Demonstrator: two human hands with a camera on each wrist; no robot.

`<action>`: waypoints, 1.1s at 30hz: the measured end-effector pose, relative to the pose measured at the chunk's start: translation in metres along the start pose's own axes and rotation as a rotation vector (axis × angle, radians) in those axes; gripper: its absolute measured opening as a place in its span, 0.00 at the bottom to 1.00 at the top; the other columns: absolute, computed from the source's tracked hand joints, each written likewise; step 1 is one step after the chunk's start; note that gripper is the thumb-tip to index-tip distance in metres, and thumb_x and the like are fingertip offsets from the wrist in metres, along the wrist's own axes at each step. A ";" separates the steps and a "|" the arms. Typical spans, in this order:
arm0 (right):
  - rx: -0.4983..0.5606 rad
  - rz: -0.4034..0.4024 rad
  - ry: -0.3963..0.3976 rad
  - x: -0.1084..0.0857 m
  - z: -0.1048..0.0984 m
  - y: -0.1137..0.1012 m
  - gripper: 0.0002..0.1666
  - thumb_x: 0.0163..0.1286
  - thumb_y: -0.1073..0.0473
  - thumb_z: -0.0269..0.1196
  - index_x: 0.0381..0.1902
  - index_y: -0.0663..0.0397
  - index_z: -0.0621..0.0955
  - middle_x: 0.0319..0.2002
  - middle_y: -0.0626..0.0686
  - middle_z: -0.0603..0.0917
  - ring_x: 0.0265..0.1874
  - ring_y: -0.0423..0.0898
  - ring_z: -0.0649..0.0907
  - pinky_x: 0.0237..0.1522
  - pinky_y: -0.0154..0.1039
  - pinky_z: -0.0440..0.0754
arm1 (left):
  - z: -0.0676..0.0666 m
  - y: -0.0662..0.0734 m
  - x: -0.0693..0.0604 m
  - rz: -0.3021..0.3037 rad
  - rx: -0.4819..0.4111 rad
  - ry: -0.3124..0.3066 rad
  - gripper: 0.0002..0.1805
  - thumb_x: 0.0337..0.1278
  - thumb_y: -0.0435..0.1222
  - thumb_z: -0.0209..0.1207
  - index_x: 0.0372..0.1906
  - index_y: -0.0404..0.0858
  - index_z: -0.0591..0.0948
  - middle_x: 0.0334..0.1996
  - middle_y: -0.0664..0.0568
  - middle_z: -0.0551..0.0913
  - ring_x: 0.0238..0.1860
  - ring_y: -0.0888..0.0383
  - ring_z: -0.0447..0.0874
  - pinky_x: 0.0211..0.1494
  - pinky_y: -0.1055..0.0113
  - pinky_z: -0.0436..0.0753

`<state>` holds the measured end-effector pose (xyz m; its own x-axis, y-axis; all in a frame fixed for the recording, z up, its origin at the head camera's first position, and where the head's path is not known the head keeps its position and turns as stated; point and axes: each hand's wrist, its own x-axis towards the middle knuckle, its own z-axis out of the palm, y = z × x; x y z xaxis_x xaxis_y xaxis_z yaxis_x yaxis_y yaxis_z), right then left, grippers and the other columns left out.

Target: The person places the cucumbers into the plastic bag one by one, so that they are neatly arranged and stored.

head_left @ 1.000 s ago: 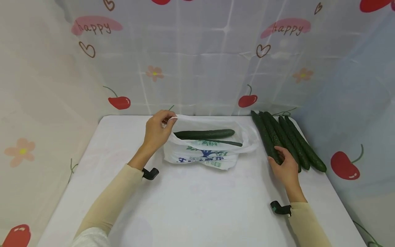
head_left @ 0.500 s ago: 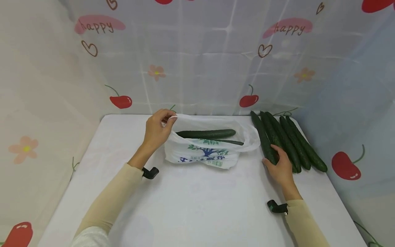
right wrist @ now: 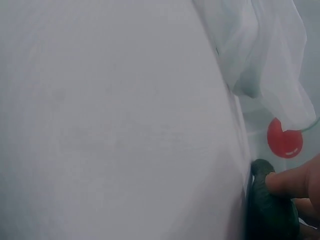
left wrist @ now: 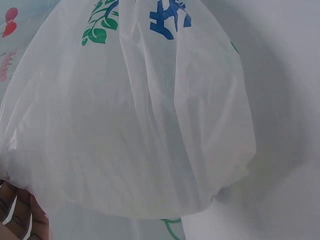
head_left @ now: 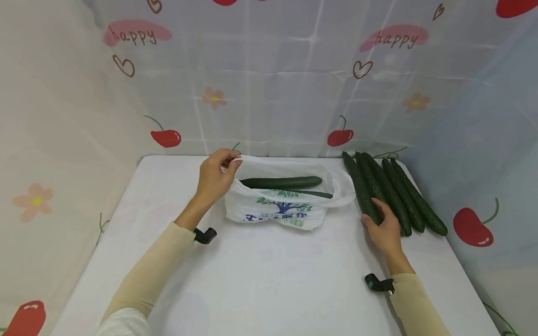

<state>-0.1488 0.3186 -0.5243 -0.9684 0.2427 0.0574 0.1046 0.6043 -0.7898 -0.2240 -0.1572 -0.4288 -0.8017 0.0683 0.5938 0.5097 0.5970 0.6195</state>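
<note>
Head view: a white plastic bag (head_left: 275, 212) lies at the centre of the frame on a white table (head_left: 269, 280), its mouth spread toward the viewer and its front printed with a blue tree, green leaves and blue lettering. Inside, a dark green cucumber (head_left: 281, 182) lies crosswise; below it a narrow dark green strip shows along the front lip, too little exposed to identify. The left hand (head_left: 214, 175), left of centre, pinches the bag's upper left rim between thumb and fingers. At the right of the frame, five cucumbers lie side by side, slanting from upper left to lower right; the right hand (head_left: 384, 228) grasps the near end of the leftmost cucumber (head_left: 357, 182) of this row. Each forearm wears a beige sleeve (head_left: 149, 268), with a black device (head_left: 204, 235) at the wrist. Behind the table hangs a pale backdrop (head_left: 277, 107) printed with cherries, hearts, flowers and the word "happy". Left wrist view: the bag fills the middle, with fingers at the lower left edge. Right wrist view: the thumb presses on the grasped cucumber at lower right, while part of the bag appears at upper right.
</note>
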 end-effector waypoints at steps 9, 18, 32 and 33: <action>0.050 0.000 0.070 -0.001 -0.001 0.001 0.37 0.80 0.61 0.63 0.83 0.50 0.68 0.82 0.62 0.69 0.84 0.66 0.65 0.83 0.68 0.61 | -0.001 0.003 0.000 -0.008 -0.006 -0.003 0.06 0.75 0.36 0.66 0.48 0.39 0.88 0.40 0.48 0.89 0.39 0.52 0.88 0.46 0.62 0.85; 0.109 0.038 0.075 -0.003 -0.006 0.000 0.35 0.82 0.58 0.62 0.83 0.43 0.69 0.84 0.57 0.67 0.86 0.61 0.62 0.85 0.67 0.58 | -0.002 0.004 0.000 -0.010 0.004 -0.004 0.06 0.75 0.36 0.66 0.48 0.39 0.88 0.40 0.47 0.89 0.39 0.52 0.88 0.45 0.63 0.85; 0.168 0.002 0.046 -0.007 -0.036 0.002 0.35 0.83 0.53 0.62 0.83 0.37 0.68 0.85 0.47 0.65 0.87 0.50 0.60 0.87 0.61 0.57 | -0.003 0.005 -0.001 0.029 0.067 -0.013 0.05 0.74 0.36 0.66 0.48 0.40 0.88 0.39 0.49 0.89 0.40 0.52 0.88 0.46 0.55 0.85; 0.157 -0.005 0.047 -0.008 -0.039 0.001 0.35 0.83 0.52 0.62 0.83 0.35 0.68 0.85 0.46 0.65 0.87 0.48 0.61 0.87 0.59 0.57 | -0.003 0.005 -0.001 0.031 0.070 -0.014 0.05 0.74 0.36 0.66 0.48 0.40 0.88 0.39 0.49 0.89 0.40 0.52 0.88 0.46 0.55 0.85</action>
<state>-0.1323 0.3473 -0.5017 -0.9569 0.2771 0.0874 0.0593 0.4805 -0.8750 -0.2194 -0.1570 -0.4250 -0.7901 0.0984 0.6050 0.5120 0.6485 0.5633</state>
